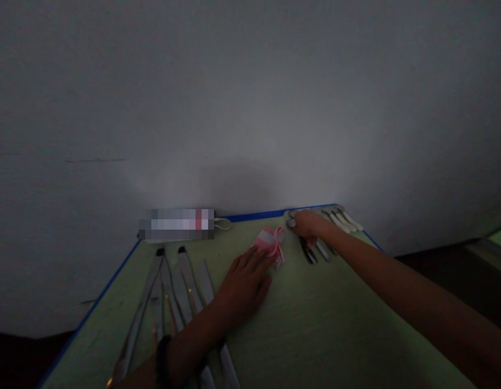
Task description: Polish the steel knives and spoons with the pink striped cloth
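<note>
Lying partly under the left hand (pixel 244 283) is cloth (pixel 267 238).

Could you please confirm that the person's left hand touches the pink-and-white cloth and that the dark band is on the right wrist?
Not quite: the dark band is on the left wrist, not the right, as the head view shows. The left hand does touch the pink-and-white cloth.
</note>
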A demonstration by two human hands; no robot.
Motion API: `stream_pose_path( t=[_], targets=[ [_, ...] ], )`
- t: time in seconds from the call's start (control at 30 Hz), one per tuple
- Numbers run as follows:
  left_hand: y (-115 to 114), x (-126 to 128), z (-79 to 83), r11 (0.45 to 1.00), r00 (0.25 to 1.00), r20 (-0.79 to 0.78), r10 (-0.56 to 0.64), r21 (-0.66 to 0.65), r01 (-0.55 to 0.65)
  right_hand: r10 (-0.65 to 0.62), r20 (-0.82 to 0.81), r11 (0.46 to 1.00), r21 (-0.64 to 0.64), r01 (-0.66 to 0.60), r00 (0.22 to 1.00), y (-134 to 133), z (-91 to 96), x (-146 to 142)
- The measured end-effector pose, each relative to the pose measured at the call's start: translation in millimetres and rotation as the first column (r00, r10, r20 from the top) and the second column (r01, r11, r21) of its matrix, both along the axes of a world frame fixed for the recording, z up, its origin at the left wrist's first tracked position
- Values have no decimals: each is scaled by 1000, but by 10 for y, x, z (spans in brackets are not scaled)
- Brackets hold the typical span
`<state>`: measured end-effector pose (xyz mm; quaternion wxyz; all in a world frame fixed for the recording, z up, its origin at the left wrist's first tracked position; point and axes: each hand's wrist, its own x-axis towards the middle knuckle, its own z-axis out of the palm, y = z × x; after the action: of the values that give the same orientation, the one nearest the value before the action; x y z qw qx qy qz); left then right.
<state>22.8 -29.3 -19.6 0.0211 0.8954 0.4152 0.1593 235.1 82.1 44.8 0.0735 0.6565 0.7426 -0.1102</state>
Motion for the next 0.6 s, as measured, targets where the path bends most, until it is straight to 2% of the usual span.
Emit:
stream_pose_path(
  t=[0.2,0.33,0.47,0.6],
  targets=[
    [10,-6,-6,1000,1000,-4,-2,8,2,12,37,998,67,-14,999,-44,-1,2],
    [2,-6,3,1000,1000,-11,3,4,-3,23,49,988,149,-30,999,-279,-46,7],
    [6,-3,-5,1000,1000,-17,2,6,-2,-23,53,981,192,12,998,-534,-167,-16],
    [15,-4,-13,1000,1000,-30,0,16,0,-63,39,973,225,53,997,-592,-248,-48]
  ],
)
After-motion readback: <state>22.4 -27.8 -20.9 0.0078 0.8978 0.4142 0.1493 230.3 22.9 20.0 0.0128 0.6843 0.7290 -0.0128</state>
